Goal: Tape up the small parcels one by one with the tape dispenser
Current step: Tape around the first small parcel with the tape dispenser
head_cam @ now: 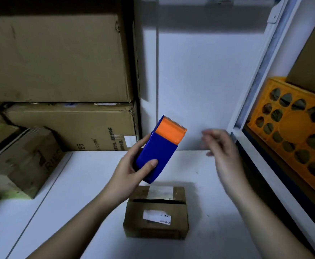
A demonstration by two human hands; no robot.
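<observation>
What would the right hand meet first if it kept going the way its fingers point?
Likely the white back wall: the blurred right hand points up-left over the table, past the dispenser, nothing between. Depth is unclear.

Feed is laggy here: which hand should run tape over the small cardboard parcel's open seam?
Left, probably. The left hand already grips the blue-and-orange plastic tape dispenser above the small cardboard parcel; the right hand is empty.
</observation>
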